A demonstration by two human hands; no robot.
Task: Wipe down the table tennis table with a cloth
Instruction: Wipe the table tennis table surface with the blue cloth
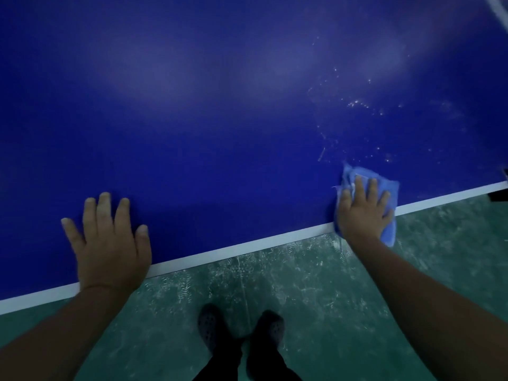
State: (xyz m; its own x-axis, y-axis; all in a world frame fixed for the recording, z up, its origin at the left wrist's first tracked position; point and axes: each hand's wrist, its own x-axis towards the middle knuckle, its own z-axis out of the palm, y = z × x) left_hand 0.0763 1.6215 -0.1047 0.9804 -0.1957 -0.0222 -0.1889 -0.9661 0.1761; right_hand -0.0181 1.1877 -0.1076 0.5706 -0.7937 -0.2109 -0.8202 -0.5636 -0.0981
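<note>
We look down on a deep blue bench (220, 119) with a white line along its near edge (247, 244). Our left hand (108, 243) lies flat on the blue surface, fingers straight and spread, the heel of the palm over the white line. Our right hand (362, 210) presses flat on a light blue cloth (384, 185) at the bench edge — part of the cloth hangs past the line. Beyond the cloth, pale specks and streaks (357, 104) dot the surface. Below the bench lies a scuffed green floor (316, 298), where our two dark shoes (211, 325) stand side by side — dark trouser legs above them.
</note>
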